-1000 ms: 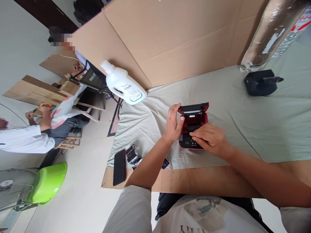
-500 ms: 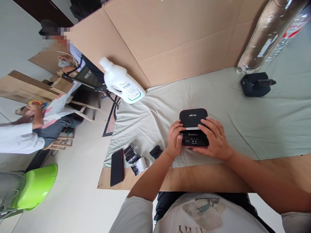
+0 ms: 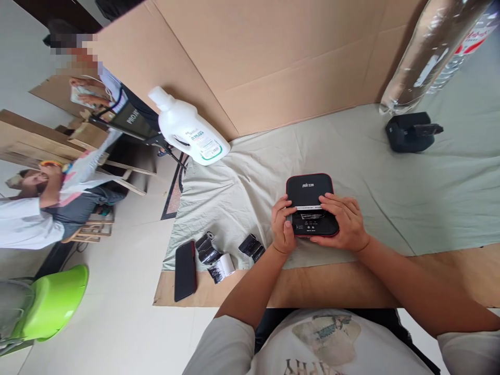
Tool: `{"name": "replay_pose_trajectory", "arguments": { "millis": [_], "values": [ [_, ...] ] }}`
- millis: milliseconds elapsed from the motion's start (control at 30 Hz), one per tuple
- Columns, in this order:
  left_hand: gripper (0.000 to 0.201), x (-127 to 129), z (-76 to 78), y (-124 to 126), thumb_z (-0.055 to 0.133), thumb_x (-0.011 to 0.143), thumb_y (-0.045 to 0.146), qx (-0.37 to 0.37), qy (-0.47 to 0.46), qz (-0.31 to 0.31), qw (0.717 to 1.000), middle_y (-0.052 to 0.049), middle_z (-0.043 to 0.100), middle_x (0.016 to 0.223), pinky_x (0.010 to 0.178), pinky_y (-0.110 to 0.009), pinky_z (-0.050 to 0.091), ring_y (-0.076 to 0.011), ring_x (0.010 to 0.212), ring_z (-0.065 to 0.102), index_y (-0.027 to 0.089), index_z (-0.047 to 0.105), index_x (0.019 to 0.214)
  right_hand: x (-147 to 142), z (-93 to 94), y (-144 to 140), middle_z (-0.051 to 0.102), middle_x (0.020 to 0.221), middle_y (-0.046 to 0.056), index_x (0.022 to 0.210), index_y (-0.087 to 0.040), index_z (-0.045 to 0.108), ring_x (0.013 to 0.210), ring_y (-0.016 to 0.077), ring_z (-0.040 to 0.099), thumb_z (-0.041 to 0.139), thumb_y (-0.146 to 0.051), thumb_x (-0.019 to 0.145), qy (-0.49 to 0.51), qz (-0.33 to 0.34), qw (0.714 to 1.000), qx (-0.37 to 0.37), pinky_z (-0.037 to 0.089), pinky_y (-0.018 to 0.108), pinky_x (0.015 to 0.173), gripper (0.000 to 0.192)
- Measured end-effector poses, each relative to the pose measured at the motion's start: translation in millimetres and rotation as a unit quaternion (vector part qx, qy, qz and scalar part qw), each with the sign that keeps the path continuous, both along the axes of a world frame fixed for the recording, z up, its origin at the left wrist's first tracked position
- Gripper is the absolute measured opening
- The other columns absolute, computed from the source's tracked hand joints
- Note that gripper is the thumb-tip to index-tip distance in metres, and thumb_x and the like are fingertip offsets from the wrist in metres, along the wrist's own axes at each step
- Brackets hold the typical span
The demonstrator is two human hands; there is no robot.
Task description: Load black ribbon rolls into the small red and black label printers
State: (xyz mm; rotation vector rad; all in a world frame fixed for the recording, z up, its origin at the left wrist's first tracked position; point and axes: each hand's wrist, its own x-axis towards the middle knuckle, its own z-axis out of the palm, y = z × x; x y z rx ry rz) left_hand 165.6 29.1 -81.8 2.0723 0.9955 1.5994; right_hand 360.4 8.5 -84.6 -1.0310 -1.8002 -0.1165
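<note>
A small black label printer [image 3: 310, 186] with red trim rests on the grey-green cloth, its lid raised over an opening. Inside the opening something shiny and pale shows, too small to make out. My left hand [image 3: 283, 229] grips the printer's left side, thumb low and fingers at the lid's edge. On the opposite side, my right hand [image 3: 346, 223] wraps the printer with fingertips on the lid and thumb at the front edge. Left of my forearm lie a black wrapped roll [image 3: 252, 247], another black packet [image 3: 208, 249] and a white paper roll [image 3: 225, 265].
A black phone [image 3: 185, 272] lies near the table's left edge. Behind it a white jug [image 3: 191, 130] leans by the cardboard panel [image 3: 281, 57]. At the right are a black device [image 3: 410, 133], a long wrapped tube [image 3: 417, 57] and a water bottle [image 3: 461, 52]. Two people sit at left.
My right hand has closed in more snugly around the printer, its fingers bunched nearer the lid. A pale shiny patch now shows more in the opening. The view has shifted slightly.
</note>
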Motion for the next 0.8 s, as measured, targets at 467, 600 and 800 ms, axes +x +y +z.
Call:
{"name": "replay_pose_trajectory", "arguments": {
  "millis": [467, 600, 800],
  "values": [
    [0.065, -12.9, 17.9, -8.0, 0.043, 0.092, 0.070, -0.463, -0.117, -0.142, 0.867, -0.009, 0.058, 0.143, 0.125, -0.045, 0.027, -0.0268, 0.146, 0.040, 0.022, 0.060, 0.133, 10.5, -35.8, 10.6, 0.070, 0.109, 0.010, 0.122, -0.023, 0.060, 0.099, 0.0243, 0.068, 0.033, -0.049, 0.103, 0.178, -0.064, 0.954, -0.234, 0.058, 0.042, 0.082, 0.042],
    [0.067, -14.5, 25.9, -17.1, 0.054, 0.091, 0.065, -0.435, -0.089, -0.159, 0.882, -0.007, 0.046, 0.156, 0.127, -0.043, 0.021, -0.0252, 0.152, 0.029, 0.027, 0.047, 0.146, 11.2, -34.8, 7.5, 0.072, 0.116, 0.010, 0.129, -0.024, 0.059, 0.104, 0.0243, 0.069, 0.030, -0.046, 0.104, 0.175, -0.032, 0.955, -0.237, 0.058, 0.042, 0.087, 0.044],
    [0.063, -28.0, 17.2, 9.7, 0.062, 0.084, 0.058, -0.452, -0.267, -0.074, 0.848, -0.008, 0.061, 0.141, 0.113, -0.045, 0.042, -0.0289, 0.133, 0.056, 0.022, 0.057, 0.135, 9.1, -30.5, 2.5, 0.064, 0.136, 0.013, 0.150, -0.024, 0.042, 0.120, 0.0266, 0.065, 0.043, -0.044, 0.101, 0.041, 0.066, 0.967, -0.243, 0.057, 0.046, 0.096, 0.053]
  ]
}}
